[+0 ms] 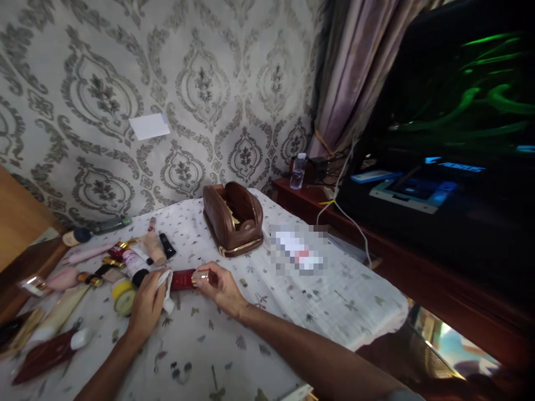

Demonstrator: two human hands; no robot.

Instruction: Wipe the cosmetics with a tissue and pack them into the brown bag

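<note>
A dark red tube [182,280] with a shiny rose-gold cap lies sideways between both hands, low over the patterned white cloth. The fingers of my right hand [221,289] are closed round its cap. My left hand [148,303] is closed on a white wipe [168,295], which is pressed against the tube's left end. Just left of my left hand stands a jar with a yellow band [123,297]. Behind the tube, an open brown bag [234,223] with a gold zip shows some items inside.
Several cosmetics lie at the left, among them a dark red bottle with a white cap [50,353] and a beige tube [154,248]. A blurred-out white item [297,250] is right of the bag. A clear bottle [298,171] stands on the red-brown desk [288,195] beside a large screen.
</note>
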